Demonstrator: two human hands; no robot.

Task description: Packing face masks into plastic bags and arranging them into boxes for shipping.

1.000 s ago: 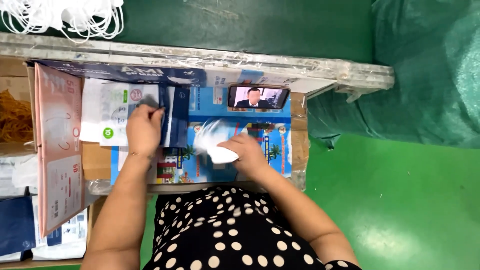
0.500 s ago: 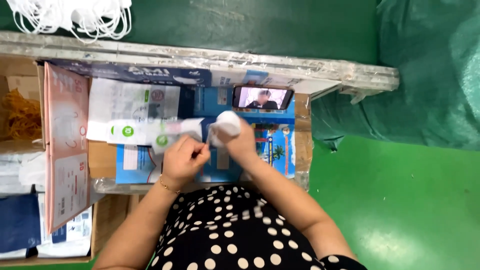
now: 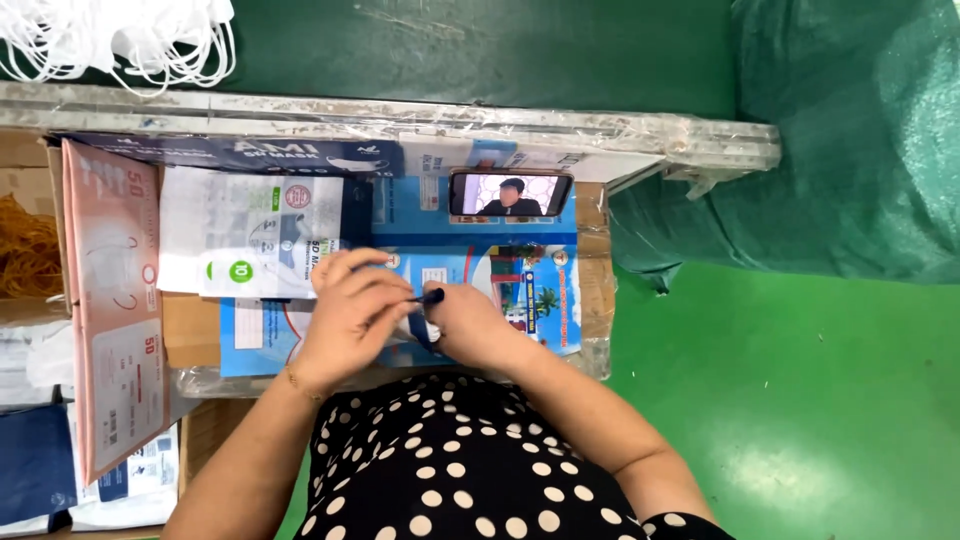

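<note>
My left hand (image 3: 350, 315) and my right hand (image 3: 468, 322) are pressed together over the blue printed sheet (image 3: 520, 290) on the table, close to my body. Between their fingertips they pinch a flat packet whose small dark blue edge (image 3: 432, 296) is all that shows; the hands hide the rest. The white wad of masks held earlier is no longer visible. Just left of my left hand lies a stack of white mask packets (image 3: 250, 245) with green dots.
A phone (image 3: 510, 193) playing video leans at the table's back. Pink flat boxes (image 3: 110, 310) stand at the left, beside a carton of rubber bands (image 3: 25, 245). Loose white masks (image 3: 120, 35) lie beyond the table. A green wrapped bundle (image 3: 850, 140) sits on the floor at the right.
My left hand came off the packet stack with a packet and met my right hand, which held a white wad of masks. Both hands have since closed together lower, near my body.
</note>
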